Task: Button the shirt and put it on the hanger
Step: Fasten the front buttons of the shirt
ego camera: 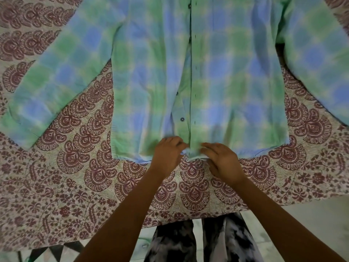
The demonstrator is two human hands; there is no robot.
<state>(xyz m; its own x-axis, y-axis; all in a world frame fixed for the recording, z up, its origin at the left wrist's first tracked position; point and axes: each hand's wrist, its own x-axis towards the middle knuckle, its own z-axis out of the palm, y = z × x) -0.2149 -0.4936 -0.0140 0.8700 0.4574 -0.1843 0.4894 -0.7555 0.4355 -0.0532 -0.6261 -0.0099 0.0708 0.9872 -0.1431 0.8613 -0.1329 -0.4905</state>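
Paisley-print cloth (75, 186) covers surface under forearms. Left hand (167, 152), right hand (222, 159): fingers (177, 141) curled, pinching shirt (236, 82) hem either side of front opening. Step judged: aligning front edges, buttoning not begun. Just beyond fingers, lowest button (182, 119) unfastened beside buttonhole (194, 122); next move calls for pushing it through. No containers, no hanger visible.

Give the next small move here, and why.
The left hand and right hand pinch the shirt at the hem, where its two front edges meet. The lowest button lies bare, apart from its hole. So probably: move both hands up to it and push it through that hole first.
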